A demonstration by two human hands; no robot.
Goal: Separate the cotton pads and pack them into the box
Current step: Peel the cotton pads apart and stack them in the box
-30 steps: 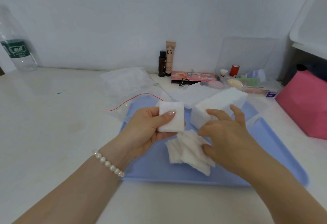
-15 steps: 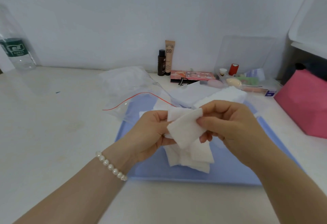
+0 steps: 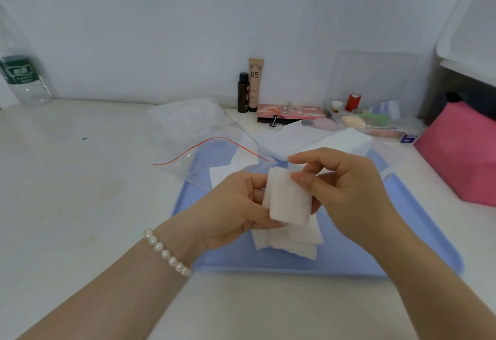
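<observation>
Above the blue tray [image 3: 418,237] both hands hold a small stack of white cotton pads [image 3: 288,201]. My left hand [image 3: 233,208] grips the stack from the left and below. My right hand [image 3: 341,186] pinches its upper right edge with thumb and fingers. Beneath them a loose pile of pads [image 3: 290,241] lies on the tray. A thick white block of pads [image 3: 346,142] sits at the tray's far side, partly hidden by my right hand. More pads [image 3: 236,165] lie under the clear zip bag [image 3: 188,135].
A clear lidded box [image 3: 375,114] with cosmetics stands at the back right, beside a pink box [image 3: 461,151]. Two cosmetic bottles [image 3: 249,89] and a palette [image 3: 292,112] line the wall. A water bottle [image 3: 21,79] stands far left. White paper [image 3: 290,138] lies behind the tray.
My right hand rose from the pile on the tray and brought a pad to the stack in my left hand; both hands now hold the stack together.
</observation>
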